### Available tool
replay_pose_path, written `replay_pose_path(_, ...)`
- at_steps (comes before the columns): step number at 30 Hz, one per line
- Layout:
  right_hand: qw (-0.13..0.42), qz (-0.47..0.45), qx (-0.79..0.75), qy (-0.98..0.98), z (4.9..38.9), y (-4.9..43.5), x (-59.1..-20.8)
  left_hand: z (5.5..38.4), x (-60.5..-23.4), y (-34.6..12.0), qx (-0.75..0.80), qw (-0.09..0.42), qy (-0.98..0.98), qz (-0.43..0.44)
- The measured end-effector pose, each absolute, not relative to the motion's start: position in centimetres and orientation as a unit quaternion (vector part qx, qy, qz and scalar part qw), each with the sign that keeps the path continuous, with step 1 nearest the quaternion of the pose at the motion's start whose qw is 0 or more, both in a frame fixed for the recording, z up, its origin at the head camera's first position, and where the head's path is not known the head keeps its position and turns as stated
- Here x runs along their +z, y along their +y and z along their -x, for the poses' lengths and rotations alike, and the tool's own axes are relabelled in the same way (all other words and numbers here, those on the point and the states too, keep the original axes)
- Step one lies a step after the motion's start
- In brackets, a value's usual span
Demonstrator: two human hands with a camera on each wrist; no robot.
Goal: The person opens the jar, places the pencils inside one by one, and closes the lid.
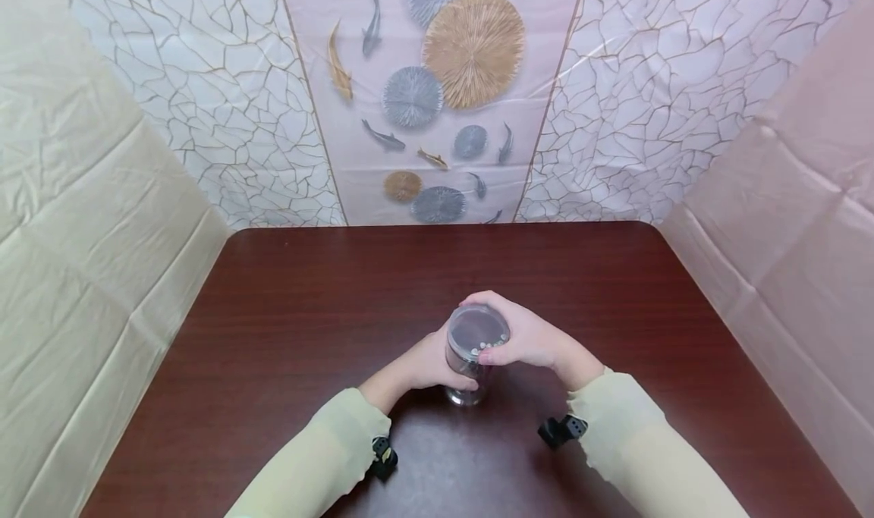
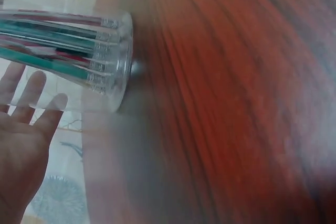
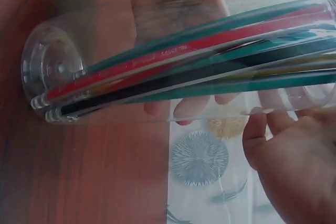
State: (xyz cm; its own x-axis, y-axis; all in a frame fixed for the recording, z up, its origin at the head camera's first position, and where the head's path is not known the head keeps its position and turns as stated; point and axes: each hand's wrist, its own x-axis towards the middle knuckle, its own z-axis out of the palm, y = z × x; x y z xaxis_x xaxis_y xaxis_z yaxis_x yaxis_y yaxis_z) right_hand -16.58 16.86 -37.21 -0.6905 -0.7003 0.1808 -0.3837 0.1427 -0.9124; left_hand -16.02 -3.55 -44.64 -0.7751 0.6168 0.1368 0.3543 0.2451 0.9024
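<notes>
A clear cylindrical jar (image 1: 466, 359) stands nearly upright between the hands near the middle of the table. Inside are several pencils, among them a red pencil (image 3: 178, 51) and green and black ones, leaning together with ridged silver ends (image 2: 100, 59) at the jar's base (image 2: 125, 61). My left hand (image 1: 433, 361) grips the jar's body from the left. Around the round greyish top (image 1: 478, 327) my right hand (image 1: 532, 336) curls its thumb and fingers from the right. Whether the base touches the table, I cannot tell.
The dark red-brown wooden table (image 1: 307, 290) has rounded far corners. Pale cloth walls (image 1: 102, 222) rise at both sides, and a patterned backdrop (image 1: 437, 146) with fish and round shapes hangs behind. A black wrist camera (image 1: 561, 431) is on the right sleeve.
</notes>
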Motion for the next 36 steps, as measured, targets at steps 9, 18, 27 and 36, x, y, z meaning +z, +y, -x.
replay_pose_path(9, 0.197, 0.365, -0.517, 0.749, 16.9, 17.3, -35.8, 16.9, -44.8, -3.3, 0.564, 0.168, 0.729, -0.35)
replay_pose_path(18, 0.118, 0.454, -0.27, 0.841, 16.8, 16.1, -33.0, 16.4, -42.9, -3.7, 0.534, 0.202, 0.739, -0.357)
replay_pose_path(27, 0.053, 0.473, -0.276, 0.835, 16.6, 16.1, -33.3, 17.3, -44.5, -3.6, 0.547, 0.215, 0.723, -0.364)
replay_pose_path(36, 0.021, 0.409, -0.269, 0.872, 16.0, 16.1, -33.8, 17.1, -45.2, -3.7, 0.567, 0.197, 0.716, -0.357)
